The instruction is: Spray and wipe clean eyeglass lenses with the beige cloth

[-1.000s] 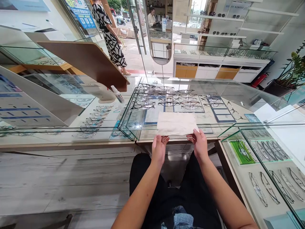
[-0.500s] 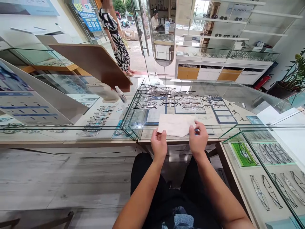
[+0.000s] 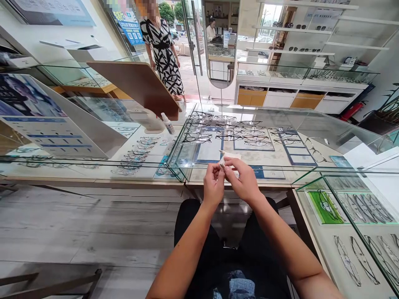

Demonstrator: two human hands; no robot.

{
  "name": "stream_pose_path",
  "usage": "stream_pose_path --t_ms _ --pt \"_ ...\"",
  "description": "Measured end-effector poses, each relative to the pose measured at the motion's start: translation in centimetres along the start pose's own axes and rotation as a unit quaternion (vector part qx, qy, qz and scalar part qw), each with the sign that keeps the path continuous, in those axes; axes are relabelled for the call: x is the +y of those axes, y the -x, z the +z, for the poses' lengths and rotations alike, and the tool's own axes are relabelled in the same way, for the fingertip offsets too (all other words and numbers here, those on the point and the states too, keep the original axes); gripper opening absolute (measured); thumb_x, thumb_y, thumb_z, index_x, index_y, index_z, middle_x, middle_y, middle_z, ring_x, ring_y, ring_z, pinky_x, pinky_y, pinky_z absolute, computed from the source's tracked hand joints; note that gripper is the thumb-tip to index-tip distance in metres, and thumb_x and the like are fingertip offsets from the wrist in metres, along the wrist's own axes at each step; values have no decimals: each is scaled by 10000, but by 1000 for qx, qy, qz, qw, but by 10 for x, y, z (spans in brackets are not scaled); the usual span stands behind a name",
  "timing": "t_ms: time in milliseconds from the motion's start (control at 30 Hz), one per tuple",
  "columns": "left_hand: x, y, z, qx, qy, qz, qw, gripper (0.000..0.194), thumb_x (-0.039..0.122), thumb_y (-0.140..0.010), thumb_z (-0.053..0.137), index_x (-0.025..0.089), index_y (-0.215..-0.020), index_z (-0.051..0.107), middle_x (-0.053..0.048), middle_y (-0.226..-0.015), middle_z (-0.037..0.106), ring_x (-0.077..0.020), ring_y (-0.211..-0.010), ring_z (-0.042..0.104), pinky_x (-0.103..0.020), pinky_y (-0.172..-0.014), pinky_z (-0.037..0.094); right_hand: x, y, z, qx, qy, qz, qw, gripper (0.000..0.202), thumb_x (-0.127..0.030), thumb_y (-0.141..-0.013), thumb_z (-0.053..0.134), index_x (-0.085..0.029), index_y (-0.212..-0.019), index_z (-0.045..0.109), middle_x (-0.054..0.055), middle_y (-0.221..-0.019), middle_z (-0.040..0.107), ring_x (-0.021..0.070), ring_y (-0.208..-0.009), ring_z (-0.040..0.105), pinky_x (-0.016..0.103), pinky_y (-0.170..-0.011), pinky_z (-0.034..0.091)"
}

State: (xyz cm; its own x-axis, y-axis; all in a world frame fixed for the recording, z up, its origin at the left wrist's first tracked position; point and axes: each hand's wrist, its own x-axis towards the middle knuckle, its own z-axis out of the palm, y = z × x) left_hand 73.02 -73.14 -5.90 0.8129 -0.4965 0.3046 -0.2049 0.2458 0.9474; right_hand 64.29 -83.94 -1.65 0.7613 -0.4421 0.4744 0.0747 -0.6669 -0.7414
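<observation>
My left hand (image 3: 214, 182) and my right hand (image 3: 241, 176) meet above the front edge of the glass display case (image 3: 199, 179). Between them is a pale cream cloth (image 3: 233, 156), bunched up and partly covered by my right fingers. Both hands are closed in a pinch, fingertips almost touching. A small gold-coloured tip shows just beyond the cloth; what it belongs to is hidden. Rows of eyeglasses (image 3: 224, 124) lie past my hands at the case.
A white spray bottle (image 3: 167, 123) stands left of the case, near a brown board (image 3: 137, 83). A desk calendar (image 3: 52, 133) is at far left. More frames (image 3: 347, 259) lie in the right-hand case. A person (image 3: 162, 54) in a patterned dress stands by the doorway.
My hands have come together, and the cloth that was stretched flat between them is now bunched. The view has swung slightly left. The person by the doorway has turned and shows more fully.
</observation>
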Motion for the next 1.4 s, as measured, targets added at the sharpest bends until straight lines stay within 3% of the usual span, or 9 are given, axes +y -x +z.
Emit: stream_pose_path --t_ms 133,267,433,567,700,867,1100,1400 --pt "12 -4 -6 -25 15 -11 1000 380 572 -1037 681 222 -952 562 22 -827 571 -145 -738 527 -253 -695 450 -5 -7 -17 -17 -3 -59 998 205 -293 -1102 589 -273 -1213 760 113 -1399 779 305 -1339 709 511 -1143 560" --pt "36 -7 -17 -112 30 -26 993 346 530 -1046 665 222 -943 544 39 -795 511 -129 -676 433 -248 -634 385 -19 -14 -37 -56 56 -156 985 345 -262 -1085 651 -349 -1411 720 88 -1507 709 313 -1360 642 547 -1171 511" --pt "69 -4 -33 -233 39 -72 969 318 507 -1051 640 223 -946 544 51 -760 463 -127 -639 371 -260 -602 320 -41 -11 -57 -96 27 -196 975 255 -173 -1031 682 -335 -1203 777 70 -1477 716 307 -1306 646 541 -1146 507" --pt "86 2 -38 -285 30 -78 955 330 501 -1041 666 211 -925 561 38 -782 484 -131 -681 403 -263 -633 334 -54 -4 -65 -144 -69 -142 977 166 -141 -959 750 -288 -1035 732 60 -1432 729 286 -1279 665 498 -1138 499" --pt "97 9 -38 -272 44 -80 958 371 532 -1035 688 207 -910 559 40 -781 481 -121 -666 390 -255 -609 327 -64 4 -70 -140 -141 -59 978 104 -245 -988 797 -270 -936 710 56 -1381 730 279 -1312 650 476 -1174 467" --pt "105 16 -36 -249 37 -37 967 310 467 -1050 714 202 -929 609 30 -794 554 -114 -678 474 -240 -629 390 -75 10 -73 -115 -147 5 982 143 -269 -1010 778 -253 -892 699 61 -1285 726 268 -1258 656 449 -1147 449" --pt "105 23 -30 -207 40 5 977 217 400 -1067 711 207 -974 678 -9 -909 680 -119 -719 575 -239 -658 465 -78 16 -68 -58 -146 17 987 133 -252 -1017 748 -256 -907 673 47 -1160 714 243 -1136 658 401 -1037 470" --pt "108 24 -30 -215 35 10 976 220 406 -1065 719 200 -992 701 -4 -862 684 -106 -668 562 -227 -619 454 -83 20 -64 -40 -167 19 985 140 -261 -1024 747 -249 -899 684 35 -1075 717 223 -1062 662 387 -996 473"
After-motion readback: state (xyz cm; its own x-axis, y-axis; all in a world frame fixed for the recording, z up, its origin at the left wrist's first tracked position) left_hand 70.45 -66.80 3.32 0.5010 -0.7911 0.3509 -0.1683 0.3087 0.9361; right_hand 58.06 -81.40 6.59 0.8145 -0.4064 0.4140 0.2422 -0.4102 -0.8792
